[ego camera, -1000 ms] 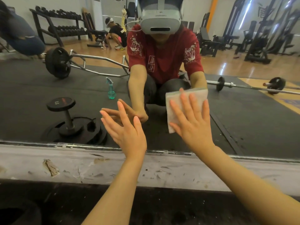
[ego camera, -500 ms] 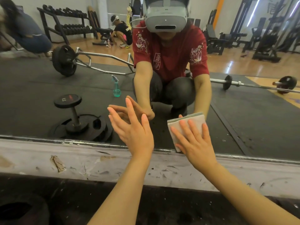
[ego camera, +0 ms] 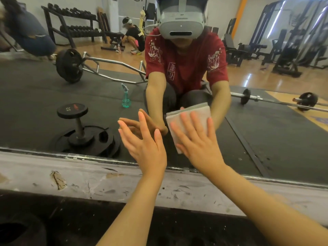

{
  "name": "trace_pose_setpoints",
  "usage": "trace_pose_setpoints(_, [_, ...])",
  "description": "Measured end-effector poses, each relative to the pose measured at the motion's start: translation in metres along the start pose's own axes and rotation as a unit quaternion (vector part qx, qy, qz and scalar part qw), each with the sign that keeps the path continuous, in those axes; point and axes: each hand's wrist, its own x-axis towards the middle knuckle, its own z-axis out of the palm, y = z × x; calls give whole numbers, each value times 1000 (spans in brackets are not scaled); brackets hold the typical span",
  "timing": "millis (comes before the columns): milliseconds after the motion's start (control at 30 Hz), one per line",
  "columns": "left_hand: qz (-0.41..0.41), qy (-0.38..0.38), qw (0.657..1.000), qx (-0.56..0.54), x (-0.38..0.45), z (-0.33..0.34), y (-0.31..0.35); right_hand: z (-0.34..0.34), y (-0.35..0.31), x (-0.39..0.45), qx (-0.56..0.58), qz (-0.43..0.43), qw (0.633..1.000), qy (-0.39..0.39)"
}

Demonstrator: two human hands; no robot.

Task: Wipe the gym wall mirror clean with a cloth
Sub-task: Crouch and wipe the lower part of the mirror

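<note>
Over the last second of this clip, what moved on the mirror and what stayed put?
The right hand slid the cloth down toward the mirror's lower edge, then back up, pressing it flat throughout. The left hand stayed open, fingers spread, near the glass. Nothing was gripped or released.

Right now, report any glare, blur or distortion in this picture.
Head view: wide-angle bending bows the scuffed white mirror ledge; ceiling light glares off the reflected wooden floor; the reflected figure in blue at top left is smeared; both hands and the folded white cloth stay sharp.
</note>
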Motion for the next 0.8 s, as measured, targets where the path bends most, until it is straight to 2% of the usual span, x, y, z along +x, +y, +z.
trace_pose_setpoints(67, [1, 1, 1000, 6, 0, 0, -2, 5, -4, -15, -15, -29, 999, -22])
trace_pose_setpoints(167, [0, -8, 1000, 5, 0, -2, -2, -1, 3, -8, -27, -31, 999, -4])
trace_pose_setpoints(333, [-1, -5, 1000, -11, 1, -1, -1, -23, 19, 49, 24, 60, 996, 57])
trace_pose_setpoints(500, [11, 6, 1000, -29, 0, 0, -7, -16, 11, 51, 27, 73, 995, 69])
trace_pose_setpoints(567, [25, 3, 999, -27, 0, -2, -12, -6, 2, 40, 30, 61, 996, 61])
trace_pose_setpoints(667, [42, 5, 999, -29, -2, -5, -22, 10, -21, 7, 26, -1, 999, 20])
trace_pose_setpoints(800, [-26, 43, 998, -46, 6, -14, -35, 15, -42, -11, 35, 5, 999, -17])
